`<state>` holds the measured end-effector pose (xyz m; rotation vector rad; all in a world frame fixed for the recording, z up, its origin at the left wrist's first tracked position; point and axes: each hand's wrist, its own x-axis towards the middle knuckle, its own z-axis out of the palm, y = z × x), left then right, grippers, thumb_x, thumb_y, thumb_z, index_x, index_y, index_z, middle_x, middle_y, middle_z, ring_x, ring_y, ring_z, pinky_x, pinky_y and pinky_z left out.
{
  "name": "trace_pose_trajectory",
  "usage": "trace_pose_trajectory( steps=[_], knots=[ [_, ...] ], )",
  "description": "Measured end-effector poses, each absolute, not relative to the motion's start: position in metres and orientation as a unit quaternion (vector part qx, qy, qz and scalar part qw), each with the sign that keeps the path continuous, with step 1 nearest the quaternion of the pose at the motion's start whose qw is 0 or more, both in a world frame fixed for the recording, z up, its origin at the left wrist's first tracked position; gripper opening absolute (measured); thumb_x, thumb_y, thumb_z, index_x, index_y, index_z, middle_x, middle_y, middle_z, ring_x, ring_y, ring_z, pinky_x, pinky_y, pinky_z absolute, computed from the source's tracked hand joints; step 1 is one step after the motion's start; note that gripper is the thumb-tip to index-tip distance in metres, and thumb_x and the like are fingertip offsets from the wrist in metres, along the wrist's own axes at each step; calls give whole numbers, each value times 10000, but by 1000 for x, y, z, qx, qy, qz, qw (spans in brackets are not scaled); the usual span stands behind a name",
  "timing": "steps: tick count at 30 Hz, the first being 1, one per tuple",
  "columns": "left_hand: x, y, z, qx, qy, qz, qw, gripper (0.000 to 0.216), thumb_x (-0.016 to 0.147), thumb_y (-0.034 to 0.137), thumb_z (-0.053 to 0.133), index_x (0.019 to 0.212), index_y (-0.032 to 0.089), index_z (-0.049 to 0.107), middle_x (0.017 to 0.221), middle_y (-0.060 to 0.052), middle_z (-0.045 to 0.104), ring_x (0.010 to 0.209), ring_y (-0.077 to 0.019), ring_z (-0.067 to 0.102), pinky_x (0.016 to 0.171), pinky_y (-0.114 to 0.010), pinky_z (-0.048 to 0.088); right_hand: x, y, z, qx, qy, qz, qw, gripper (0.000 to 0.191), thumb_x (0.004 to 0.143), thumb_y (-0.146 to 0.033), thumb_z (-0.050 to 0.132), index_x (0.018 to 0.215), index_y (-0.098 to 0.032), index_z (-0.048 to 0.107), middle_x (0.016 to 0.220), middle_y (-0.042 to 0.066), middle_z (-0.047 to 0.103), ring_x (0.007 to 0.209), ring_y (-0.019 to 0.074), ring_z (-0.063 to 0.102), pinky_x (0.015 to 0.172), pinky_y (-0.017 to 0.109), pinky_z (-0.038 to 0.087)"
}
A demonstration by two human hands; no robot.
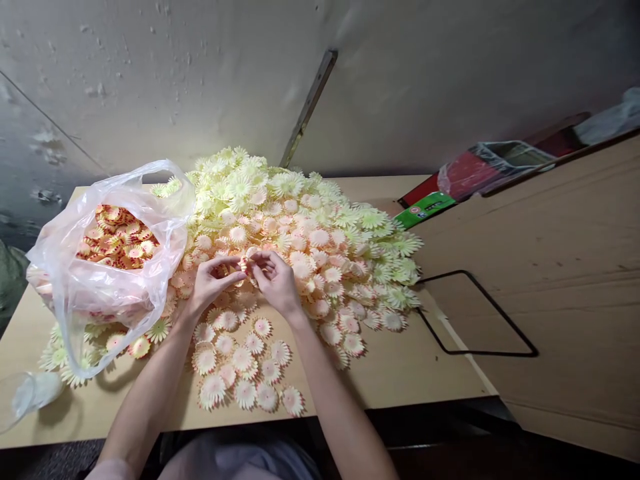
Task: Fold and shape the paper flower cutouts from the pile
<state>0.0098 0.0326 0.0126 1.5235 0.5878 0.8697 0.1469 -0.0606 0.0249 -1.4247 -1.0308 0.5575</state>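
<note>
Above the heap of artificial flower pieces [320, 238], my left hand [214, 280] and my right hand [277, 280] meet. Between their fingertips is a small pale flower piece [245, 263] with reddish petal edges, and both hands pinch it. My fingers partly cover it, so I cannot tell whether it is one piece or a few stacked. Pale pink flowers lie beneath my hands, with yellow-green ones farther back. Several loose flower pieces [243, 360] spread over the table between my forearms.
A translucent plastic bag [113, 293] with small red-edged flower pieces [120, 237] stands open at left. A clear cup [31, 395] lies near the front left corner of the table [400, 373]. At right are a large cardboard box [560, 267] and a black wire frame [480, 287]. A wall rises behind.
</note>
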Motion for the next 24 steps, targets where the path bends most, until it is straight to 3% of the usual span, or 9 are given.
trace_pose_trajectory(
  steps=[5,11,14,18,24],
  knots=[
    [10,36,12,668,233,420,569,413,640,330,831,1014,176,750,977,-78,720,895,-189,636,816,-289,489,144,-42,16,-564,-418,306,643,253,781,-395,684,877,-177,600,779,41,658,648,140,628,596,251,534],
    [12,36,14,644,261,420,584,389,715,359,774,1050,163,747,947,-73,717,840,-173,620,777,-282,487,151,-49,17,-627,-344,120,689,332,787,-358,705,1034,-185,566,674,-27,549,550,95,510,515,208,441],
    [14,36,11,638,263,417,591,404,696,355,788,1053,171,746,879,-56,714,778,-151,609,731,-261,483,152,-56,20,-621,-405,98,664,211,832,-353,659,961,-187,633,741,16,597,601,116,542,546,238,462],
    [13,37,9,648,256,411,588,343,699,366,784,978,168,767,855,-60,717,777,-159,614,724,-265,487,144,-59,22,-584,-537,138,592,129,859,-289,636,923,-207,711,896,64,682,804,179,636,705,312,529],
    [13,38,11,682,232,420,552,262,747,371,745,908,168,781,804,-69,713,767,-170,585,719,-282,474,139,-55,21,-565,-529,158,613,112,856,-246,650,908,-224,746,854,48,694,781,163,647,699,298,536]
  ],
)
